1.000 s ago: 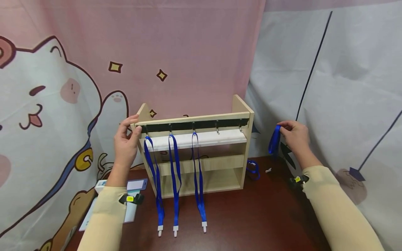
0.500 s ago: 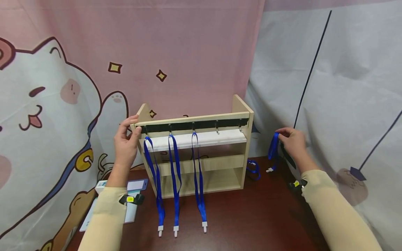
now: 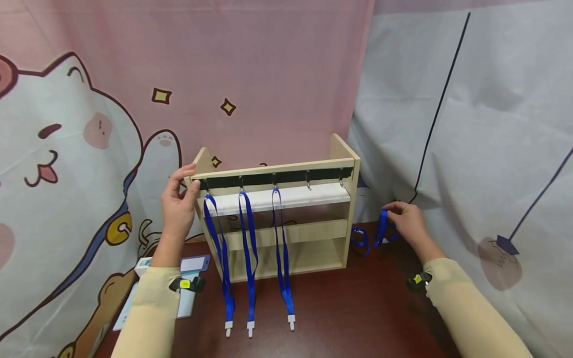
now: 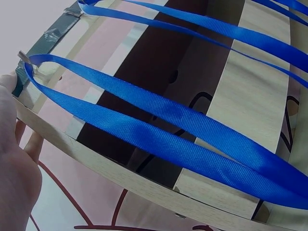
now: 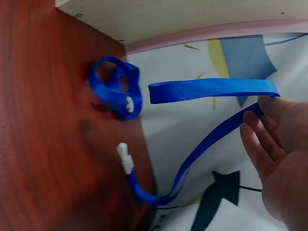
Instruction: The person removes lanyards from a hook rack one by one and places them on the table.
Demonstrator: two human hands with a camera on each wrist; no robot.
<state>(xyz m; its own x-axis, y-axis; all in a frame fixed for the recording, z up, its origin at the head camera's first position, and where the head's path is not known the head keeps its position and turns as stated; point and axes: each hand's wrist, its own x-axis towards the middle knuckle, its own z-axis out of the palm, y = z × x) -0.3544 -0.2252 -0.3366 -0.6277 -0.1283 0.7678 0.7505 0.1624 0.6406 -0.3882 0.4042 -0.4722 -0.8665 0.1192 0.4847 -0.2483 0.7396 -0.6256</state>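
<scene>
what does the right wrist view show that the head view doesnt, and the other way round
Only the right wrist view shows the white clip at the end of the held lanyard, lying on the table, and the white clip on the coiled lanyard.

Only the head view shows the left hand gripping the wooden rack, three hung lanyards, two bare hooks and the badge holders.

Both show the right hand pinching the blue lanyard beside the rack, the coiled lanyard and the dark red table.
</scene>
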